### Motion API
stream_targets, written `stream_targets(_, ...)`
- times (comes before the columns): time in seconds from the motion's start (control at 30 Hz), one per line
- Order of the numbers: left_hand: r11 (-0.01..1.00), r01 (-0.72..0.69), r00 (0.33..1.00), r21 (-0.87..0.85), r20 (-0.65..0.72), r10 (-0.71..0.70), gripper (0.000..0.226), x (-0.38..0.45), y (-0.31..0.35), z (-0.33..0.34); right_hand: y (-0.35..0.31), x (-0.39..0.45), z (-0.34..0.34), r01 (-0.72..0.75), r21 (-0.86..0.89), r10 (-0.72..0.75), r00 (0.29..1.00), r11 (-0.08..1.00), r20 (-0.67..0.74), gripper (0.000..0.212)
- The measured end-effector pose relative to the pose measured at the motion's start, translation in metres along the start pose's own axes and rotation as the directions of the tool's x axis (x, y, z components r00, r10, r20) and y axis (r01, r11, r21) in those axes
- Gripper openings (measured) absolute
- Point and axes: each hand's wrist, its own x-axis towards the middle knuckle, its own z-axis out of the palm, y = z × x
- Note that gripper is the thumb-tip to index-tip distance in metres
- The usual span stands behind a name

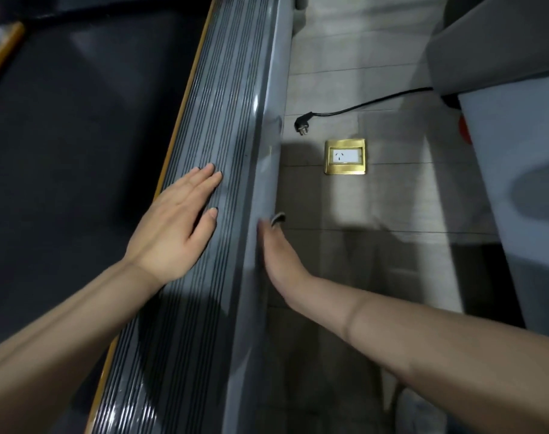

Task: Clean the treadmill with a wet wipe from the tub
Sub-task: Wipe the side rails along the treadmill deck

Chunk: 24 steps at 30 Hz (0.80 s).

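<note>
The treadmill's ribbed grey side rail point(210, 170) runs long and straight from the lower left, near me, up and away toward the top of the view, with the dark running belt point(79, 136) to its left. My left hand point(176, 227) lies flat on the rail, fingers straight and together, pointing up along its length. My right hand point(276, 258) is pressed edge-on against the rail's smooth outer face, fingers extended; it is blurred, and a small greyish scrap shows at its fingertips, so I cannot tell whether it holds anything. On the tiled floor point(392, 198) to the right lie a black plug point(303, 125) and a brass floor socket point(345, 156).
</note>
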Motion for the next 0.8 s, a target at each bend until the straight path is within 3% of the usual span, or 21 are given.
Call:
stream_targets(0.1,1.000,0.001,1.000,-0.006,0.007,-0.001,0.059,0.000,-0.001,0.000,-0.024,-0.032,0.006,0.408,-0.201,-0.402,0.913,0.891,0.071,0.063)
stream_targets(0.17,1.000,0.004,1.000,-0.002,0.003,-0.004,0.059,0.000,0.000,-0.001,-0.026,-0.048,0.007,0.489,-0.263,-0.459,0.872,0.832,0.170,0.065)
stream_targets(0.27,1.000,0.002,1.000,0.000,0.010,-0.002,0.059,0.000,0.000,-0.002,-0.001,-0.062,0.019,0.366,-0.263,-0.362,0.930,0.893,0.064,0.065)
stream_targets(0.33,1.000,-0.002,1.000,-0.014,0.011,0.002,0.059,0.000,0.000,-0.003,0.019,-0.064,0.024,-0.028,-0.028,0.026,0.999,0.999,-0.047,0.070)
stream_targets(0.37,1.000,0.000,1.000,-0.025,0.005,0.000,0.058,0.000,0.001,-0.003,0.033,-0.065,0.024,-0.215,0.107,0.220,0.975,0.971,-0.042,0.080)
stream_targets(0.4,0.999,0.005,1.000,-0.036,-0.008,-0.006,0.056,-0.002,0.001,-0.004,0.041,-0.070,0.024,-0.311,0.194,0.317,0.948,0.930,-0.001,0.092)
stream_targets(0.43,0.999,0.008,1.000,-0.047,-0.024,-0.009,0.054,-0.003,0.002,-0.004,0.044,-0.074,0.022,-0.345,0.224,0.346,0.937,0.911,0.037,0.095)
stream_targets(0.5,0.997,0.005,0.999,-0.075,-0.052,-0.009,0.048,-0.005,0.002,-0.004,0.027,-0.081,0.027,-0.321,0.207,0.323,0.946,0.924,0.024,0.076)
stream_targets(0.6,0.992,0.021,0.998,-0.125,-0.062,-0.029,0.047,-0.003,0.001,-0.003,-0.005,-0.103,0.043,-0.033,0.092,0.037,0.998,0.995,-0.044,0.063)
stream_targets(0.67,0.989,0.041,0.997,-0.140,-0.066,-0.051,0.047,-0.002,0.003,-0.003,-0.011,-0.120,0.051,0.115,-0.022,-0.116,0.990,0.993,-0.075,0.062)
stream_targets(0.73,0.991,0.054,0.995,-0.124,-0.077,-0.063,0.046,-0.003,0.003,-0.004,0.001,-0.117,0.045,0.053,-0.089,-0.063,0.991,0.995,-0.119,0.057)
stream_targets(0.8,0.994,0.054,0.992,-0.099,-0.106,-0.064,0.044,-0.005,0.004,-0.005,0.017,-0.109,0.032,-0.185,-0.096,0.163,0.966,0.978,-0.203,0.056)
